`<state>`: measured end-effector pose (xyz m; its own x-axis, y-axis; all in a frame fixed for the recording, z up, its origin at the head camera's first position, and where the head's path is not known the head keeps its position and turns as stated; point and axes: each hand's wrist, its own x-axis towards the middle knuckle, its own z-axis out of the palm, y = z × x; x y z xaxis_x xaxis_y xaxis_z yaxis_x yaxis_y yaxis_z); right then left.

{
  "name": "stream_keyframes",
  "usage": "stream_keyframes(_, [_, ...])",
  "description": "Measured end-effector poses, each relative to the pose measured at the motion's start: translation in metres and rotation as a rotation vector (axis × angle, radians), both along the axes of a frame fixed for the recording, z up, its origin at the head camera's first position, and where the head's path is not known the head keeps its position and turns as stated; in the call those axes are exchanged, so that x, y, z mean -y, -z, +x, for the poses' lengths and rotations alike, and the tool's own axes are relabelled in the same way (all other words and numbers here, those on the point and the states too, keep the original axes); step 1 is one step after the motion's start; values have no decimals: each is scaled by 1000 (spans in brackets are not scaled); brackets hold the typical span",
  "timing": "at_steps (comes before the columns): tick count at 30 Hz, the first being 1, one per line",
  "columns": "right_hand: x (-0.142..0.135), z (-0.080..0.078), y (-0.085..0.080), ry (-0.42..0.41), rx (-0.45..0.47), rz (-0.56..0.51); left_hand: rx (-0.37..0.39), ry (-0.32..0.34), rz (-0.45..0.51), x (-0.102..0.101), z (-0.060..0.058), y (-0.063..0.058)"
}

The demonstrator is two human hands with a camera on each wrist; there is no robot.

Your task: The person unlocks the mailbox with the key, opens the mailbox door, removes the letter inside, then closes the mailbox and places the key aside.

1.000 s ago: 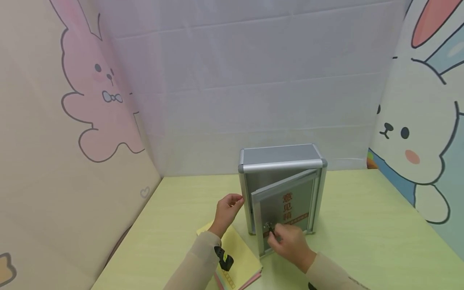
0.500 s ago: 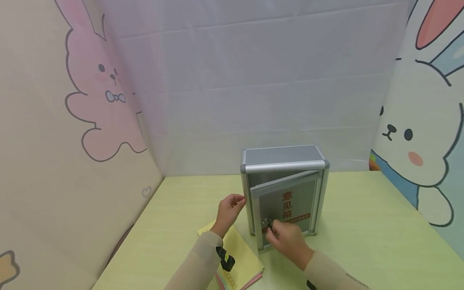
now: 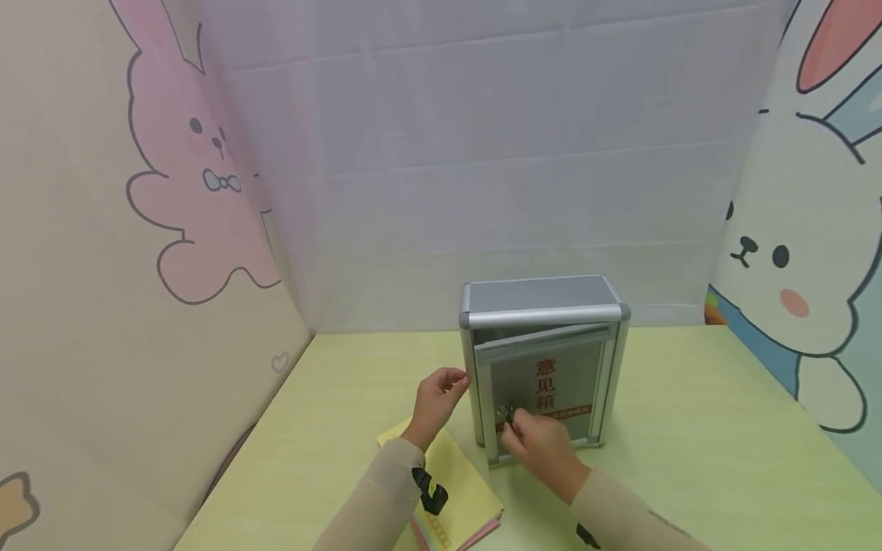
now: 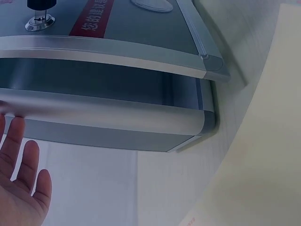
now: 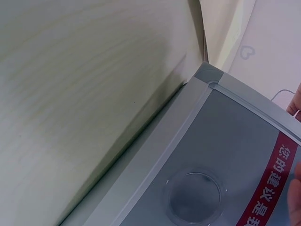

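Door [image 3: 527, 375] swung inward, right hand [image 3: 544, 450] partly hiding key [image 4: 41, 4].

- Left sleeve [image 3: 372, 497]: beige, long, ending at the wrist; plain cloth, faint creases.
- Wrist device, left [image 3: 432, 499]: black, strap-like, angular at its lower end; small yellow-green mark [image 3: 432, 487] on one side.
- Right sleeve [image 3: 623, 509]: matching beige, long; thin dark line [image 3: 668, 523] along the forearm, too small to read.
- Black piece, right [image 3: 587, 536]: partly hidden below the cuff, detail unclear.
- Left hand [image 3: 434, 404]: bare.
- Right hand [image 3: 544, 448]: bare.
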<state>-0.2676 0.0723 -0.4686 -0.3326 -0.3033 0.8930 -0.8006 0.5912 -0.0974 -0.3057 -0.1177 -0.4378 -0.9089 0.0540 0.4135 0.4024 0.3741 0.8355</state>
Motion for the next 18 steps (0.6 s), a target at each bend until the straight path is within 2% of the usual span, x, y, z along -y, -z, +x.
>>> stream_keyframes(12, [2, -1, -2, 23, 89, 27, 2, 7, 27, -1, 1, -2])
stream_keyframes(18, [3, -3, -2, 18, 81, 22, -8, 10, 20, 0, 1, -1])
